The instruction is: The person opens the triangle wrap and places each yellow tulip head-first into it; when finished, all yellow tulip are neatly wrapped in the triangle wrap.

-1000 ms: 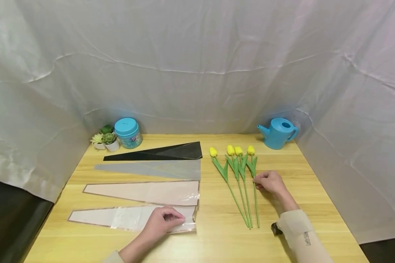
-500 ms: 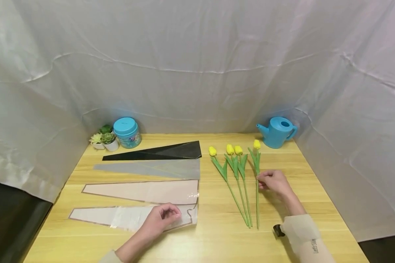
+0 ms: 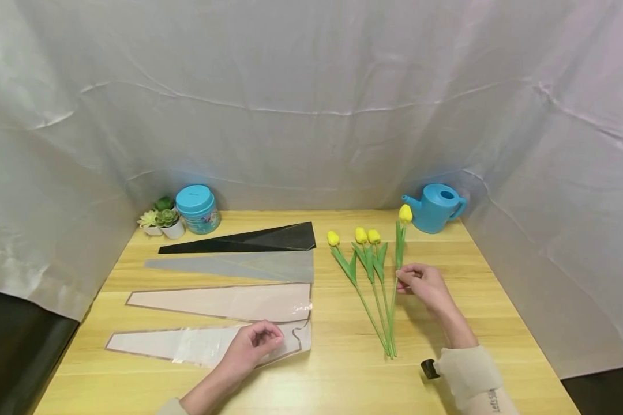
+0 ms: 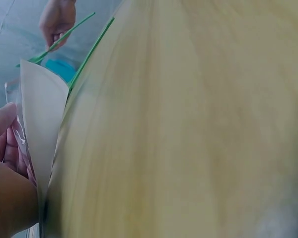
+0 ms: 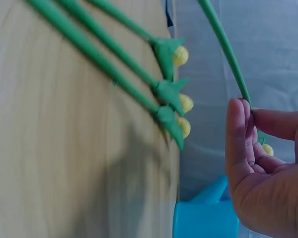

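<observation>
Pinching the raised tulip (image 3: 401, 245) stem in my right hand (image 3: 423, 285) above the table (image 3: 498, 300), and the clear sleeve (image 3: 197, 344) edge in my left hand (image 3: 251, 346), I risk the thin stem slipping sideways.

Four sleeves (image 3: 228, 288) lie left of the tulips (image 3: 366, 271) — watering can (image 3: 436, 208) behind.
</observation>
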`<state>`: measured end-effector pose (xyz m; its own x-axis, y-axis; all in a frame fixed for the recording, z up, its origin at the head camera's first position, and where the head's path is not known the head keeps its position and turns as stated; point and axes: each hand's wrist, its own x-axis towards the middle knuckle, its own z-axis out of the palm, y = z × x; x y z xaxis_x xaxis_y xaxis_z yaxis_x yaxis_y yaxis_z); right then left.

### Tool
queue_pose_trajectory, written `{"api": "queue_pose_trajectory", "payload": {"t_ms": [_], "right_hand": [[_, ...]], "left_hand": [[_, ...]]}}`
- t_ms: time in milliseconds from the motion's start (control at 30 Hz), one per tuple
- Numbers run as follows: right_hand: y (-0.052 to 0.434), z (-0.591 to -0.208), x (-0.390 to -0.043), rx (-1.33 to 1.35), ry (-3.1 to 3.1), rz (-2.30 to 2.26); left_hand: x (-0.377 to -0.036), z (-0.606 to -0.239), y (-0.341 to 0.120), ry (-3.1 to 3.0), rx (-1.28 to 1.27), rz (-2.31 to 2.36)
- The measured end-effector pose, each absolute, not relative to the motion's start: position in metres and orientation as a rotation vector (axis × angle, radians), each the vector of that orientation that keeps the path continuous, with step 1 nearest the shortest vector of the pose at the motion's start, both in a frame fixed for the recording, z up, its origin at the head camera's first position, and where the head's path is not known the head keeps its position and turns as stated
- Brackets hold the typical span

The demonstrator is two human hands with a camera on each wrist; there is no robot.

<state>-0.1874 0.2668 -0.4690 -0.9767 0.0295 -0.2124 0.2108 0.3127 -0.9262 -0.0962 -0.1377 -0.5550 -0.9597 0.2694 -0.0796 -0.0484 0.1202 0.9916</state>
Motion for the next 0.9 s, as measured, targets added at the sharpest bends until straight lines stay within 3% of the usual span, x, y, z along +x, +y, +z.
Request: {"api": "queue_pose_trajectory", "payload": {"t_ms": [467,900], "right_hand": [[0.231,-0.451,-0.166,0.133,2.399,-1.947],[0.222,-0.467,-0.129,0.089,2.300,-2.211]], "left_hand": [[-0.096,-0.554,-0.138,2.144,0.192,1.932],[-0.093,-0.552,-0.136,2.142,0.173,1.936]]}}
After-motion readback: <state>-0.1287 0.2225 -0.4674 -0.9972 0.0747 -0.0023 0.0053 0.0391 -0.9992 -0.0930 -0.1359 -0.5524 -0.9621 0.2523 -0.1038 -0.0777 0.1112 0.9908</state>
